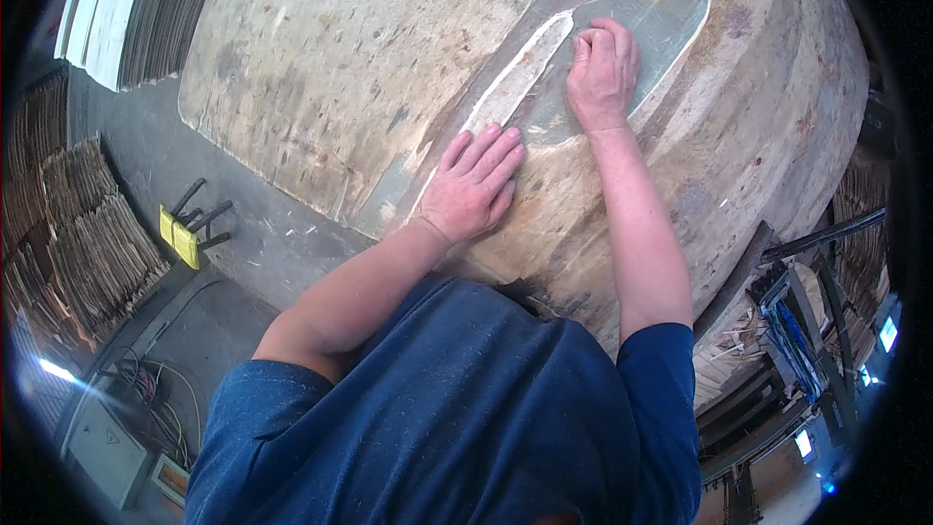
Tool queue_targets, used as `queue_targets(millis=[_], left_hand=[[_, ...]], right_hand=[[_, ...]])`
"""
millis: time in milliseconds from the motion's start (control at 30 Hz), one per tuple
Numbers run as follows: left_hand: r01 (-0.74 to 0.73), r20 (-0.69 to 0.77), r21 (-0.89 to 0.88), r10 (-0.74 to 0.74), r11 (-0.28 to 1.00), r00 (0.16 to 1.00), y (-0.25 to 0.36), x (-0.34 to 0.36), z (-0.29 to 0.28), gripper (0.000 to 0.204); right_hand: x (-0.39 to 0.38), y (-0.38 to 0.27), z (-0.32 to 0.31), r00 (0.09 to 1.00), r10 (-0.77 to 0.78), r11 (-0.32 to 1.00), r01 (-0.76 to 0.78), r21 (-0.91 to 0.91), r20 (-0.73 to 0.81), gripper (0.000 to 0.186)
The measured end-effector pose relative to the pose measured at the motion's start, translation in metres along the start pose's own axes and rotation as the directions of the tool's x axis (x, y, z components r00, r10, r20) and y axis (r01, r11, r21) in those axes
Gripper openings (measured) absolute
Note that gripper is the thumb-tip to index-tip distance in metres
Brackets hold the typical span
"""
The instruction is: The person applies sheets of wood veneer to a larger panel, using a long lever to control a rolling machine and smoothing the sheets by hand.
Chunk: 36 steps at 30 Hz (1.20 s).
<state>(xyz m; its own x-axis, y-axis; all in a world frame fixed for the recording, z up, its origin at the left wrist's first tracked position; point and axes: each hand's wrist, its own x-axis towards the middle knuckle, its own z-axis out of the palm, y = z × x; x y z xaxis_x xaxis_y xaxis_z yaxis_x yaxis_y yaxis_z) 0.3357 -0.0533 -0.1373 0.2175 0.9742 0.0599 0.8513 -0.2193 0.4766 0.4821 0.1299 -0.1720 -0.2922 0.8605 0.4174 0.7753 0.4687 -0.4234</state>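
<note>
A narrow, pale-edged strip of wood veneer [520,75] lies slantwise on a grey surface between two larger veneer sheets. My left hand [473,185] rests flat across its near end, fingers stretched out and a little apart. Just right of the strip's far end, my right hand [603,73] is closed with the fingers curled in. Whatever it may hold is hidden by the fingers. To the left spreads a broad, speckled veneer sheet [340,68]. On the right, another brownish sheet [748,126] with an uneven pale edge runs beneath my right forearm.
Stacked veneer sheets [97,243] stand at the left, with another stack [160,15] at the far left. A yellow block with dark rods [182,236] sits beside the grey surface. Cables [170,394] and a grey box [107,452] are lower left; dark metal framework [816,311] is at right.
</note>
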Motion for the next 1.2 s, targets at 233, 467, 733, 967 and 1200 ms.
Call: queue_targets(millis=[233,467,733,967,1200], left_hand=[[0.004,-0.012,0.0,-0.004,1.0,1.0,0.0,0.0,0.001,0.048],[0.005,-0.014,-0.015,-0.006,1.0,1.0,-0.002,-0.002,0.002,0.048],[0.001,-0.017,-0.034,-0.002,0.999,1.0,-0.002,0.0,0.001,0.048],[0.023,-0.018,-0.055,-0.024,0.998,1.0,-0.001,-0.001,0.001,0.047],[0.022,-0.01,-0.06,-0.023,0.998,1.0,-0.001,-0.002,0.002,0.047]], right_hand=[[-0.001,-0.007,-0.012,0.988,0.125,0.982,-0.137,0.133,0.092,0.007],[-0.001,-0.01,-0.029,0.875,0.475,0.784,-0.47,0.407,0.095,0.011],[-0.006,-0.005,-0.023,0.993,0.111,0.992,-0.113,0.049,0.038,0.018],[0.009,-0.014,-0.029,0.962,0.09,0.995,-0.076,-0.066,0.257,0.01],[0.012,-0.012,-0.027,0.951,0.113,0.99,-0.132,0.048,0.288,0.012]])
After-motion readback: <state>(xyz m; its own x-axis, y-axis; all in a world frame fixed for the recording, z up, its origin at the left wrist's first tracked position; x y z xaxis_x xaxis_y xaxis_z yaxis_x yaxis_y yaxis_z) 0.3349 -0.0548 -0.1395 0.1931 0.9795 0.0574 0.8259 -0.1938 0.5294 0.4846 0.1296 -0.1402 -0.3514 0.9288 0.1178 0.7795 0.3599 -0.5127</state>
